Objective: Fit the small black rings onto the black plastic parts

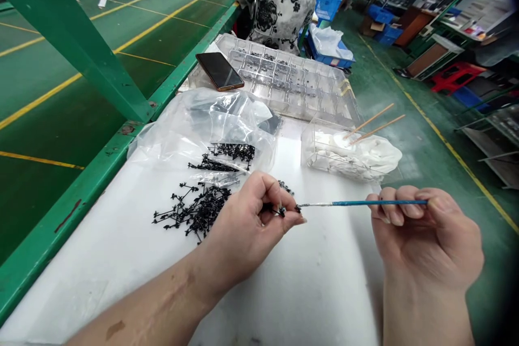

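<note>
My left hand (253, 219) pinches small black plastic parts (280, 211) between thumb and fingers, above the white work surface (324, 275). Level with it on the right, my right hand (425, 232) is closed round a thin blue-handled brush (365, 203). The brush's pale end points left, and its tip meets a black part at my left fingertips. A loose pile of black stemmed parts (198, 211) lies left of my left hand. More of them spill from the mouth of a clear plastic bag (219, 119) behind the pile. My left fingers partly hide the held parts.
A phone (221, 71) rests on the corner of a clear compartment tray (284, 78) holding small parts. A clear box (320, 157) with white cloth and two thin sticks (377, 119) stands at right. A green metal frame (101, 65) borders the left. Another person (278, 0) sits beyond.
</note>
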Available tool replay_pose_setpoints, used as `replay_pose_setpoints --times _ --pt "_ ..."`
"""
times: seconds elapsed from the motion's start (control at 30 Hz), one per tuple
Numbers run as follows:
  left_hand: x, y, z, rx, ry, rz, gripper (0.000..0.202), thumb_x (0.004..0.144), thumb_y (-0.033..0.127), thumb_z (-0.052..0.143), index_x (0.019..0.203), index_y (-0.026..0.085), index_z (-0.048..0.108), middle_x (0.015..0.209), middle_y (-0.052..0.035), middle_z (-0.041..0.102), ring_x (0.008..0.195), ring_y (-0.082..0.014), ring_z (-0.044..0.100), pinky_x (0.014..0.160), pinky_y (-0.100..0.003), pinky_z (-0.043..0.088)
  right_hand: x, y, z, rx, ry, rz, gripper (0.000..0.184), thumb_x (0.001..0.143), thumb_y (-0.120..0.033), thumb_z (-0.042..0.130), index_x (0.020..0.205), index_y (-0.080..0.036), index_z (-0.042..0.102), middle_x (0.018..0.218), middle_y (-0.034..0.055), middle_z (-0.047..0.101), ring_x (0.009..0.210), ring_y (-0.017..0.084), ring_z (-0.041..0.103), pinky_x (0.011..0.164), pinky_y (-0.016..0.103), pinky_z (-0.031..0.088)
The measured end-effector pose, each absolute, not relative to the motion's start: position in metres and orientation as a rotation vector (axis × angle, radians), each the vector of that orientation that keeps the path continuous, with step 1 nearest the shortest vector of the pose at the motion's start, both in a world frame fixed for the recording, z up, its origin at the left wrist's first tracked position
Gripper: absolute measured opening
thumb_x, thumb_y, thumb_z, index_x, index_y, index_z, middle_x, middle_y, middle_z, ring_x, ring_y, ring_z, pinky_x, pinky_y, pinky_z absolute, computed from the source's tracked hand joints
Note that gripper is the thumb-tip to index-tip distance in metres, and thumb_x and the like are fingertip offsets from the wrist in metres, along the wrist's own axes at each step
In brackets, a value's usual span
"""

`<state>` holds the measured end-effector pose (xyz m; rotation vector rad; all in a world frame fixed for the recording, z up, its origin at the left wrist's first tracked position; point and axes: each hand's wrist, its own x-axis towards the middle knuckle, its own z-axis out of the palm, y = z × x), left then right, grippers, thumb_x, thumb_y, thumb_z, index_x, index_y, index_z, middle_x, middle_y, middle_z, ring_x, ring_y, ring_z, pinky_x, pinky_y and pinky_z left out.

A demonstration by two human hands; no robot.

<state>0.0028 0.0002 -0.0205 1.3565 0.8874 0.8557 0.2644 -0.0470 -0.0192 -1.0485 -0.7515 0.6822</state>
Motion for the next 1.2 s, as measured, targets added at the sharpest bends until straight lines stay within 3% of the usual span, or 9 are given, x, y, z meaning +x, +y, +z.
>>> replay_pose_setpoints --times 0.53,0.67,0.83,1.07,1.2 --pt "0.001 0.0 -0.023 1.367 0.882 0.86 0.039 0.094 0.031 0.079 0.087 0.028 0.041 0.094 -0.0006 0.075 0.082 -0.0222 0.076 0.068 -0.035 0.056 0.265 -0.05 -0.017 -1.043 -0.747 0.652 0.018 0.078 -0.032 0.08 0.068 -0.024 0.069 0.061 -0.0043 0.038 0.052 0.013 0.037 0.054 0.034 0.043" --pt "0.001 0.0 -0.023 1.385 0.882 0.859 0.037 0.094 0.03 0.078 0.087 0.028 0.041 0.094 -0.001 0.074 0.08 -0.0219 0.074 0.067 -0.035 0.054 0.278 -0.049 -0.017 -1.005 -0.633 0.603 0.01 0.074 -0.027 0.078 0.071 -0.023 0.069 0.065 -0.004 0.035 0.053 0.013 0.034 0.048 0.032 0.036" --pt "0.001 -0.003 -0.022 1.454 0.887 0.883 0.035 0.096 0.028 0.074 0.086 0.028 0.041 0.093 0.0 0.074 0.078 -0.0201 0.073 0.064 -0.033 0.052 0.293 -0.044 -0.015 -0.99 -0.403 0.56 0.014 0.069 -0.024 0.075 0.069 -0.021 0.062 0.064 -0.0048 0.036 0.053 0.011 0.032 0.045 0.029 0.036" --pt "0.001 -0.003 -0.031 1.523 0.867 0.922 0.033 0.099 0.027 0.07 0.088 0.028 0.039 0.094 0.0014 0.073 0.08 -0.0193 0.072 0.065 -0.031 0.053 0.296 -0.033 -0.027 -1.108 -0.336 0.39 0.014 0.081 -0.024 0.076 0.083 -0.021 0.063 0.071 -0.0056 0.05 0.058 0.011 0.046 0.048 0.024 0.045" --pt "0.0 -0.003 -0.035 1.564 0.837 0.925 0.031 0.101 0.026 0.068 0.09 0.029 0.039 0.095 0.0021 0.075 0.079 -0.0182 0.072 0.063 -0.03 0.053 0.31 -0.026 -0.041 -1.225 -0.296 0.359 0.03 0.077 -0.034 0.087 0.089 -0.021 0.062 0.074 -0.0072 0.053 0.058 0.009 0.049 0.05 0.022 0.045"
